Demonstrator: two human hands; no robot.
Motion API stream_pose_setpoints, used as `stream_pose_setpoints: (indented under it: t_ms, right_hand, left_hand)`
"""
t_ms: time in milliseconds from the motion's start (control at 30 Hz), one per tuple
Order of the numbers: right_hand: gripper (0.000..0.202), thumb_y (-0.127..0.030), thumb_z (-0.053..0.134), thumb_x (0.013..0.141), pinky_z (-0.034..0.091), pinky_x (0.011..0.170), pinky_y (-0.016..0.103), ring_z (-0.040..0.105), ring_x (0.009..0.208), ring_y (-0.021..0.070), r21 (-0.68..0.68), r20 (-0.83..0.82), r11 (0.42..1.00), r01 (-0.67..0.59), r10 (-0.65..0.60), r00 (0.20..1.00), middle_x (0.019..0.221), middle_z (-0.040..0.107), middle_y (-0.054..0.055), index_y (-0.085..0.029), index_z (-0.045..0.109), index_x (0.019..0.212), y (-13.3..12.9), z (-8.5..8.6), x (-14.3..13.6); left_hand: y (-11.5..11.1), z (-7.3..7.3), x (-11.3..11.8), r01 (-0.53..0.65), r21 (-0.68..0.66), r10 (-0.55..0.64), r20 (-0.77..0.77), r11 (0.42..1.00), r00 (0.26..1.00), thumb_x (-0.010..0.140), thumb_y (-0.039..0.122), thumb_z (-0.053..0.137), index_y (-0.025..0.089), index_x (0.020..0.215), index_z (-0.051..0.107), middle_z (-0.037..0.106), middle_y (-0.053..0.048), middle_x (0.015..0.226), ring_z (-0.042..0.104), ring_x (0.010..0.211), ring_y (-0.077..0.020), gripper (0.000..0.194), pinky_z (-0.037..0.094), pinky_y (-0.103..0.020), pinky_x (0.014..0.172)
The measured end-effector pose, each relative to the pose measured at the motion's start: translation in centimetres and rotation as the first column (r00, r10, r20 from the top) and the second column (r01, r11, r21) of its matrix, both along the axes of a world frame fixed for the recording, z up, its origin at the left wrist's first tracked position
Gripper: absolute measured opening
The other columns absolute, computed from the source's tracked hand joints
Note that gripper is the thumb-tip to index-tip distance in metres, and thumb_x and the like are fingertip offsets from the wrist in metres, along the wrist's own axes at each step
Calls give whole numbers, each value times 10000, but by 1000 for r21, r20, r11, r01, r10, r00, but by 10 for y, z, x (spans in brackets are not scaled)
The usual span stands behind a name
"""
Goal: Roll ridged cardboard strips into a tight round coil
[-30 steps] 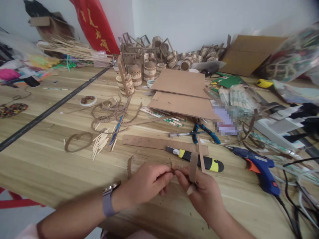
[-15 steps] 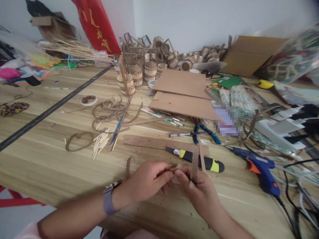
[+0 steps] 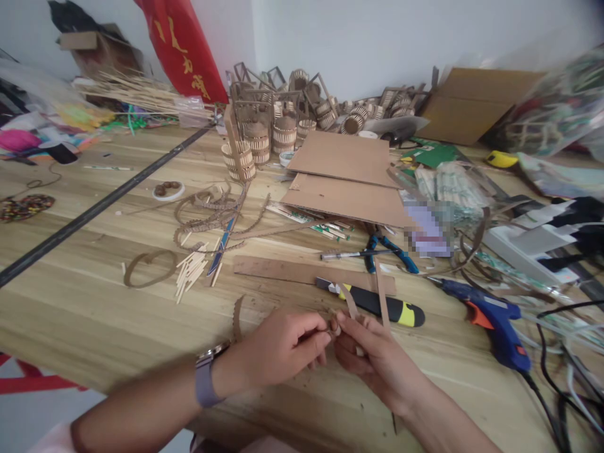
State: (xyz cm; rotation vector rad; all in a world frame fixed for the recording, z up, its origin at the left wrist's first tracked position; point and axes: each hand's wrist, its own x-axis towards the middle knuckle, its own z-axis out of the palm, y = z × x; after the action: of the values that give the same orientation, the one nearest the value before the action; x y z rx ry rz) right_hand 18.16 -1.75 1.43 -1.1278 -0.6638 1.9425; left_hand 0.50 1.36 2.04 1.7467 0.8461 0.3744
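Observation:
My left hand [image 3: 287,346] is closed in a pinch on a small piece of brown cardboard strip, low in the centre of the view. Close beside it, the fingers of my right hand [image 3: 372,352] pinch the same piece. A brown strip [image 3: 349,301] stands up from my right hand. Another curled strip [image 3: 237,318] shows behind my left wrist. The fingertips nearly meet and hide most of what they hold. Just beyond them lie a yellow and black utility knife [image 3: 372,301] and a flat cardboard strip [image 3: 283,270].
A blue glue gun [image 3: 495,314] with its cable lies at the right. Blue-handled pliers [image 3: 399,253], cardboard sheets [image 3: 344,160] and thin sticks [image 3: 191,270] lie farther off. Small slatted buckets [image 3: 238,160] stand at the back near a cardboard box [image 3: 476,104].
My right hand has turned and its fingers have shifted on the piece. The upright strip at it has tilted left and sits lower. The left hand has moved only slightly.

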Motion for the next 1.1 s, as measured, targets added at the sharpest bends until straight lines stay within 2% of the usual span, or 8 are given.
stream_pose_setpoints:
  t_ms: [300, 500, 633, 833, 900, 1000, 1100]
  right_hand:
    - [569, -626, 765, 675, 91, 434, 242, 175, 416, 32, 58, 126, 997, 57, -64, 990, 449, 297, -113, -202, 400, 573, -2, -1, -6]
    - [536, -633, 772, 657, 79, 430, 240, 179, 400, 31, 22, 98, 1000, 23, -25, 995, 443, 316, -119, -192, 468, 637, -1, -1, -2]
    - [515, -630, 762, 667, 73, 431, 240, 161, 388, 28, 7, 77, 1000, -8, 7, 997, 431, 277, -133, -176, 518, 670, 0, 0, 1]
    - [543, -671, 736, 669, 90, 435, 238, 180, 427, 40, 62, 156, 998, 6, -16, 988, 466, 313, -117, -182, 501, 666, 0, -3, -1]
    - [556, -691, 724, 661, 91, 442, 238, 177, 443, 46, 50, 178, 999, -6, -3, 984, 478, 297, -115, -187, 488, 656, 0, -3, -2]
    - [567, -697, 717, 647, 86, 452, 233, 175, 464, 53, -1, 203, 1000, -24, 24, 979, 490, 249, -118, -201, 443, 622, 0, 0, -3]
    - [560, -657, 708, 667, 62, 446, 232, 154, 461, 53, -37, 203, 998, -47, 54, 978, 487, 224, -121, -222, 365, 590, 0, 4, 0]
  left_hand:
    - [-1, -1, 2, -55, 45, 57, -47, 997, 997, 942, 242, 455, 174, 730, 600, 664, 6, 679, 621, 616, -116, 266, 428, -195, 586]
    - [-1, 0, 0, -17, 35, 18, -33, 999, 999, 939, 209, 426, 176, 702, 580, 662, 13, 649, 625, 587, -105, 284, 428, -187, 587]
    - [0, 2, 0, 0, 29, 1, -32, 1000, 1000, 925, 207, 430, 179, 709, 575, 671, 11, 645, 626, 584, -108, 263, 433, -190, 591]
    - [2, 3, 1, -16, 51, 20, -71, 999, 997, 931, 272, 480, 182, 716, 598, 665, 13, 663, 619, 626, -119, 262, 421, -195, 597]
    - [1, 2, 2, -8, 89, 16, -92, 996, 996, 942, 269, 470, 183, 708, 602, 664, 13, 665, 616, 643, -122, 282, 415, -200, 614]
    - [1, -2, 2, 22, 222, 15, -164, 975, 986, 939, 238, 472, 189, 740, 616, 671, 4, 690, 601, 657, -133, 251, 379, -220, 610]
    - [4, -6, 0, 26, 342, 68, -261, 939, 963, 925, 224, 476, 190, 781, 609, 666, -14, 690, 581, 632, -151, 199, 323, -249, 573]
